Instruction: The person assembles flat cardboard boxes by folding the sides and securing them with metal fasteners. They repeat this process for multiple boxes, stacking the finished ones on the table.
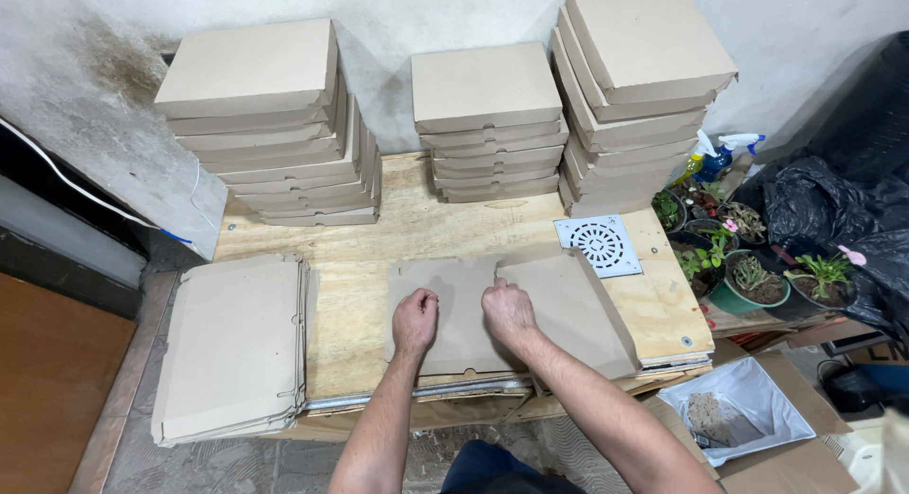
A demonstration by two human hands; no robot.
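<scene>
Near the front edge of the wooden surface (379,238), the flat cardboard blank (559,309) lies mid-fold; left hand (415,321) and right hand (508,309) press curled knuckles onto it, gripping nothing; next, probably, raising a flap along its crease.

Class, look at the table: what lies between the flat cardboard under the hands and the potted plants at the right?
In the head view, a white drain grate on bare tabletop.

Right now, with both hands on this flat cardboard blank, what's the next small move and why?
Probably fold up the side panel under the right hand: the box blank lies flat on the plywood table, both fists pressing its crease, left hand steadying.
</scene>
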